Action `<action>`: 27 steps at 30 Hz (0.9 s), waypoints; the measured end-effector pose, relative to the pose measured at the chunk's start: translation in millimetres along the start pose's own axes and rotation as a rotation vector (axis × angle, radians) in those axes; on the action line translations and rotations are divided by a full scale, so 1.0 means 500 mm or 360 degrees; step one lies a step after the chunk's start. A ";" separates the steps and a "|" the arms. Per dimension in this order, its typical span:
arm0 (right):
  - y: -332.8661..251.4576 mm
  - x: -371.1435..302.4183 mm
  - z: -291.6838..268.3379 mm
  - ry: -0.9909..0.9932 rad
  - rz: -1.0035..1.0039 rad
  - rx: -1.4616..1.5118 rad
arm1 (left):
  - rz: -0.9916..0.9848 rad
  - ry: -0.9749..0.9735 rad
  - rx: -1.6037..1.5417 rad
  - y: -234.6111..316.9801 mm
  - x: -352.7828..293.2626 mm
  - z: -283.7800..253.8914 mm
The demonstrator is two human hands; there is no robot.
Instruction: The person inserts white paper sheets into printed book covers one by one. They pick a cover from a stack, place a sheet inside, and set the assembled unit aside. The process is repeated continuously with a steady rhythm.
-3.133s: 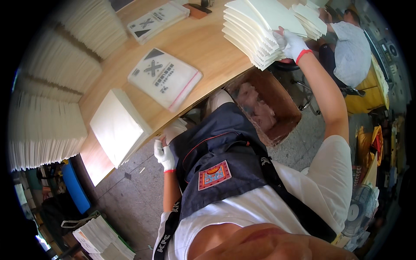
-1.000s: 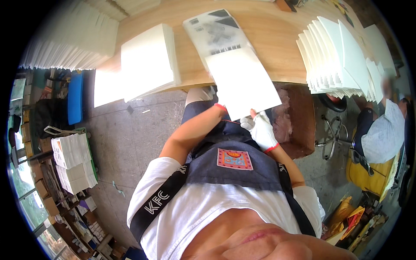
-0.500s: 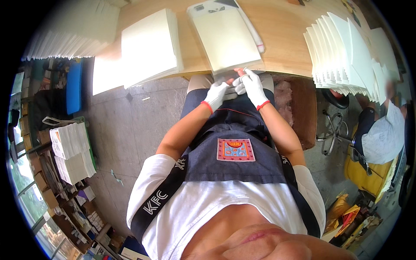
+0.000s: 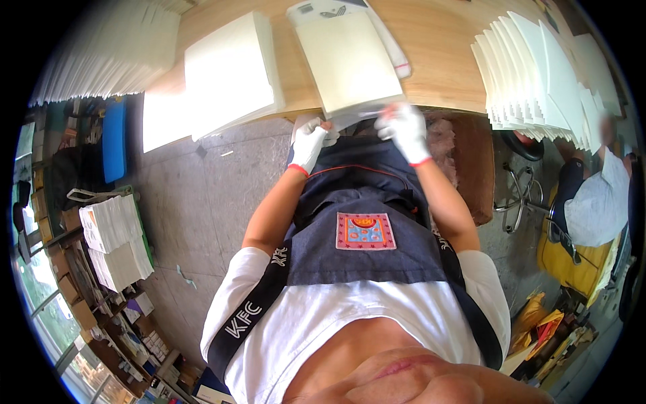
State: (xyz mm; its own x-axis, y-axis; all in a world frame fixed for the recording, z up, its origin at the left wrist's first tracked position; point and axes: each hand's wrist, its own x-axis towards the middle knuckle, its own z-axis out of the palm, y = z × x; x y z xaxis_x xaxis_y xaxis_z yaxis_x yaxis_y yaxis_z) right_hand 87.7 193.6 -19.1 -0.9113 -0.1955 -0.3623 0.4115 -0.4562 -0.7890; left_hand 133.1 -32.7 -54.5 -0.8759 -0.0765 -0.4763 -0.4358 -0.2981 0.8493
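A cream sheet (image 4: 348, 62) lies flat on the wooden table (image 4: 444, 47), its near edge overhanging the table's front edge. Both gloved hands meet that edge: the left hand (image 4: 311, 140) is closed on the near left corner, and the right hand (image 4: 406, 128) pinches the near right corner, though motion blur there makes the exact grip hard to read. Under the sheet lies a printed white packet (image 4: 323, 9). To the left rests a white stack (image 4: 229, 71); to the right stands a fanned pile of white sheets (image 4: 538, 74). Another person (image 4: 595, 198) sits at far right.
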 end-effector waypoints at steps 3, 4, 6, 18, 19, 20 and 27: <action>-0.018 -0.046 -0.311 0.1187 -0.0593 -0.1012 | 0.0184 -0.0046 0.0410 -0.005 -0.015 -0.031; -0.010 -0.091 -0.425 0.1638 0.0054 -0.2058 | 0.0254 -0.0056 0.0529 -0.016 -0.011 -0.043; -0.022 -0.126 -0.438 0.1541 0.0414 -0.1912 | 0.0806 0.0413 0.1326 -0.016 -0.014 -0.048; -0.022 0.031 -0.071 0.0067 -0.1267 -0.2687 | 0.1769 0.0444 0.1607 -0.002 0.043 -0.036; -0.012 0.040 -0.063 0.0180 -0.1168 -0.2610 | 0.1575 0.0555 0.1387 -0.026 0.060 -0.044; 0.000 0.047 -0.057 0.0291 -0.1063 -0.2530 | 0.1362 0.0609 0.1137 -0.029 0.060 -0.036; 0.007 0.053 -0.054 0.0760 -0.0706 -0.2462 | 0.0273 0.0365 -0.0644 -0.017 0.036 0.004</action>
State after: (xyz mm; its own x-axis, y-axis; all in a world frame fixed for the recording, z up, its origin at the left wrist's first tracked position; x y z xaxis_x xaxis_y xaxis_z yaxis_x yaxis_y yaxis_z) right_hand 65.4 210.1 -44.7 -0.9867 0.1006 0.1280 0.0287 0.8813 -0.4716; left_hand 120.6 -29.6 -69.8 -0.8401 -0.3506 -0.4139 -0.1344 -0.6047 0.7850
